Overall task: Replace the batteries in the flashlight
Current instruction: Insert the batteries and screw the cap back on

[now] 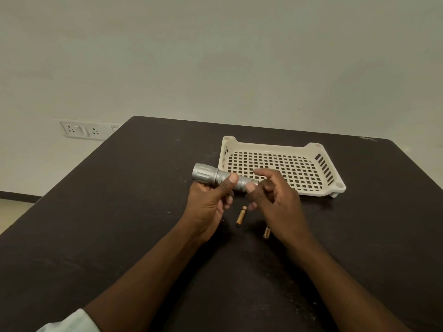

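A silver flashlight [215, 176] is held above the dark table, its wide head pointing left. My left hand [211, 202] grips its barrel with the thumb on top. My right hand [275, 200] is at the flashlight's tail end, thumb and fingers pinching the tail cap; what sits between the fingertips is partly hidden. Two gold batteries lie on the table below: one [241, 215] between my hands, the other [266, 232] half hidden under my right wrist.
A cream perforated plastic tray [318, 149] stands just behind my hands. The dark table [119, 224] reaches a pale wall at the back. Wall sockets [81, 129] sit low on the left wall.
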